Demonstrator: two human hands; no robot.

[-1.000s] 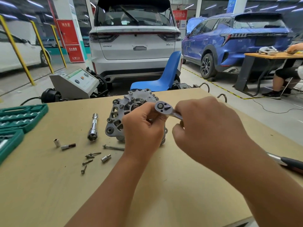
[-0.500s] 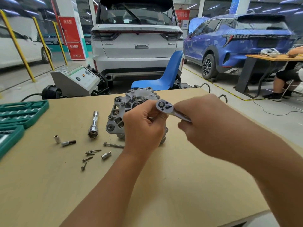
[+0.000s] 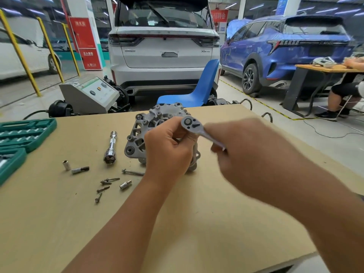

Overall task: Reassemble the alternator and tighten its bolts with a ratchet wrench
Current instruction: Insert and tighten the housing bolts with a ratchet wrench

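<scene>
Beneath the left hand's (image 3: 169, 152) curled fingers, which pinch the wrench (image 3: 192, 123) head over the alternator (image 3: 149, 123), the socket should be kept square while the handle, gripped by the blurred right hand (image 3: 254, 154), is swung.

A garage hall: white SUV (image 3: 163, 46) and blue SUV (image 3: 285, 50) parked on grey floor (image 3: 325, 140) (ceiling strip lights above), blue chair (image 3: 193, 91) behind the wooden worktop (image 3: 197, 223).
</scene>
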